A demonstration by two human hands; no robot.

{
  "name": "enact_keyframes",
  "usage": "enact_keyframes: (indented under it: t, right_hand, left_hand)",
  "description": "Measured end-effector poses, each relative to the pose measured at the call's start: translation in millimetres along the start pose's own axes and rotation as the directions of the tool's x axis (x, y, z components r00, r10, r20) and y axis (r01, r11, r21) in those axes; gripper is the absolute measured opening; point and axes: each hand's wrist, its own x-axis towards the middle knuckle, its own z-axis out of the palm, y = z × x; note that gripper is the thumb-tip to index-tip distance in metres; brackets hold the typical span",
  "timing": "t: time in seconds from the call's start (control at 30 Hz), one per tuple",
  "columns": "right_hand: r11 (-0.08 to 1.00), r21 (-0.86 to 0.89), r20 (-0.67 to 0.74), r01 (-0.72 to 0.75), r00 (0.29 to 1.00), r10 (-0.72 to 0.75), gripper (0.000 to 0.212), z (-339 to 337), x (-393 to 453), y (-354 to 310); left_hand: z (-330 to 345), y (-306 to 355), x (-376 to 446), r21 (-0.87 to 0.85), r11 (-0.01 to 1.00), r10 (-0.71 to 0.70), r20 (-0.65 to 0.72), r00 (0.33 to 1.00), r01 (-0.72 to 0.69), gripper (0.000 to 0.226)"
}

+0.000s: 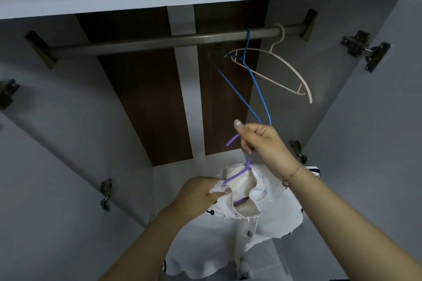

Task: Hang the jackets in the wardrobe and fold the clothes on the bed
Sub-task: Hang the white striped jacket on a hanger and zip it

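Hanging step, frame centre: right hand point(262, 141) grips purple hanger point(235, 174); left hand point(201, 194) pinches white jacket point(262, 219). Next, hook rail point(159, 42).

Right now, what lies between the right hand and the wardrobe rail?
In the head view, only the empty blue hanger, hooked on the rail, stretches down to the right hand; a pink hanger hangs beside it.

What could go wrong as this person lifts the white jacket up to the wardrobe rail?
The purple hanger could snag the blue hanger, whose lower end lies right at the right hand gripping the purple hook. The white jacket looks only partly seated, and the left hand pinches its collar, so it might slip off. The pink hanger also crowds that end of the rail.
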Motion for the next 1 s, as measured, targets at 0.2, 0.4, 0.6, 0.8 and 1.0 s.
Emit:
enact_keyframes:
  t: [0.2, 0.4, 0.6, 0.8, 1.0]
  right_hand:
    - [0.599, -0.653, -0.247, -0.464, 0.877, 0.411, 0.079, -79, 6, 12]
    - [0.711, -0.517, 0.079, -0.476, 0.801, 0.594, 0.009, -49, 21, 49]
    - [0.298, -0.909, -0.175, -0.29, 0.917, 0.358, 0.027, -74, 33, 69]
    - [0.442, -0.861, 0.159, -0.253, 0.692, 0.705, 0.039, -71, 18, 58]
    - [0.847, -0.514, 0.34, -0.137, 0.874, 0.348, 0.041, -73, -26, 31]
  left_hand:
    - [-24, -30, 3, 0.07, 0.993, 0.108, -0.175, 0.979, -0.097, 0.018]
    - [-28, -13, 5, 0.008, 0.993, 0.118, -0.102, 0.988, -0.118, 0.067]
    - [-20, -30, -19, -0.034, 0.999, 0.044, 0.05, 0.998, -0.042, 0.022]
    - [-34, -20, -10, -0.157, 0.985, -0.06, 0.036, 0.998, 0.065, 0.023]
    - [-67, -12, 18, -0.234, 0.967, -0.078, 0.087, 0.993, 0.096, 0.046]
